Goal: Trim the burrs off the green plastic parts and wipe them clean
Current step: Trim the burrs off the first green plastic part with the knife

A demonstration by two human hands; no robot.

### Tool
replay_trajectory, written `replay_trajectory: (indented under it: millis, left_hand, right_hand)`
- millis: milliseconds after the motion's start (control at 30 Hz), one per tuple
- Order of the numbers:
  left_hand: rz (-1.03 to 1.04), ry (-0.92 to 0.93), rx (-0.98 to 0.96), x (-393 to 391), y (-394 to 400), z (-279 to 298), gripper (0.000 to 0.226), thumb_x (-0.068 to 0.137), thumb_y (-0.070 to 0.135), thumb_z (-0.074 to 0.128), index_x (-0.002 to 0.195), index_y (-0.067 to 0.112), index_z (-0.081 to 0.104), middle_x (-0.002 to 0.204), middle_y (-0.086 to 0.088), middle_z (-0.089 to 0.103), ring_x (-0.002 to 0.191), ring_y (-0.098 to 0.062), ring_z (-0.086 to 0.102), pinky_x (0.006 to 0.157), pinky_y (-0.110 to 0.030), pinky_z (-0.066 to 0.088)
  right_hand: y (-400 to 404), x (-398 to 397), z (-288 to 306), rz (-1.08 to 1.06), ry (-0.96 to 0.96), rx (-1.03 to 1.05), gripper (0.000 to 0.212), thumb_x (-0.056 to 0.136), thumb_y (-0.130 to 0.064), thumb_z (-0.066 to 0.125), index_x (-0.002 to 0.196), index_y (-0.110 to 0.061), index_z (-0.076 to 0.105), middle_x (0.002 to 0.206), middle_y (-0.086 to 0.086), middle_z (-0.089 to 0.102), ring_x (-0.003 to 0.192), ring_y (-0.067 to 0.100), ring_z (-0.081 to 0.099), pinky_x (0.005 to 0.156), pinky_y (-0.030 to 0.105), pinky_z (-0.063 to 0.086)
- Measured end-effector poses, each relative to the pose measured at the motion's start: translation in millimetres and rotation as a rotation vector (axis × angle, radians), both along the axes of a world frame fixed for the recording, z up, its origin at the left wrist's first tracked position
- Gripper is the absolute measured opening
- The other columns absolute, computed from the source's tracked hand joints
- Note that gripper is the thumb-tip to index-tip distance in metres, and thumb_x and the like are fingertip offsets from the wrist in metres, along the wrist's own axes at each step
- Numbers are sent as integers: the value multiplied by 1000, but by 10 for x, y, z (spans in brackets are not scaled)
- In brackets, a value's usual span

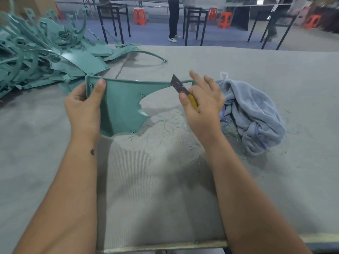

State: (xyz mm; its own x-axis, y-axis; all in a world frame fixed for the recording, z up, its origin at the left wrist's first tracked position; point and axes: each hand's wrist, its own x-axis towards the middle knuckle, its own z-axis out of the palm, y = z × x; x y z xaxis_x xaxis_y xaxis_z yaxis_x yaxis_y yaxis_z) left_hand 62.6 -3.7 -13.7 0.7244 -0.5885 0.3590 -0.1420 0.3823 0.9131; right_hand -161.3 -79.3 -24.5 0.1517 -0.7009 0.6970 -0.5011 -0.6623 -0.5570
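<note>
While the green plastic panel is held upright on the table, its left end is gripped by the left hand, thumb laid flat across the inner face and fingers curled behind the edge. A utility knife with a yellow handle is held in the right hand: thumb and palm are closed round the handle, while the index and middle fingers are stretched forward, loose. The dark blade is set against the panel's thin upper rim, right of centre. Thin green shavings are scattered on the grey felt table cover below the blade. Just beside the right hand, a crumpled blue towel is lying. At far left, a tangled pile of green parts is heaped. Beyond the table, orange stools and a standing person's legs are seen.
</note>
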Motion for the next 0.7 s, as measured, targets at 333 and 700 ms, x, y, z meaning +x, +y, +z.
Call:
replay_trajectory:
  millis: [333, 700]
  left_hand:
    - [-66, 6, 28, 21, -37, -18, 36, 92, 19, 64, 125, 33, 61, 128, 12, 62, 120, 3, 55, 102, -19, 44]
    - [72, -736, -50, -366, -39, -122, 12, 90, 19, 52, 99, 22, 60, 93, 8, 57, 90, -12, 54, 82, -22, 41]
  right_hand:
    - [-41, -103, 16, 74, -29, -80, 16, 86, -18, 69, 74, -9, 67, 85, -4, 57, 73, 13, 51, 81, 35, 37]
    - [30, -35, 67, -119, -266, 357, 35, 94, -21, 61, 68, 1, 52, 68, 3, 54, 71, 18, 60, 70, 28, 50]
